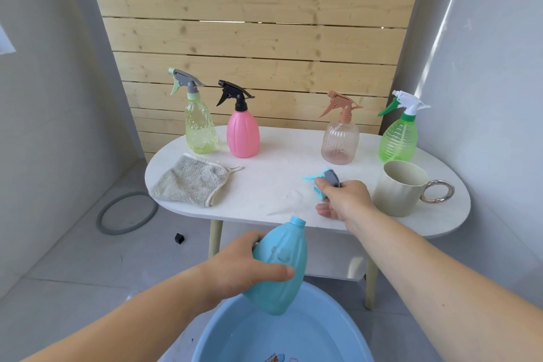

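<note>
- While the left hand (246, 267) grips the blue bottle (282, 276) round its belly with fingers and thumb curled, the bottle tilts above the basin (340, 320), its open neck pointing up and away
- Right hand (343, 200), beyond and right of the left hand, holds the sprayer (324, 181) with thumb against its collar, just over the surface (264, 176)
- Clear funnel (291, 200) lies just left of the right hand
- Mug (396, 191) stands just right of that hand
- Cloth (191, 182) lies well left of it

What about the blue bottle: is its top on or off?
Off. The blue bottle has a bare neck; the right hand holds the spray top.
</note>
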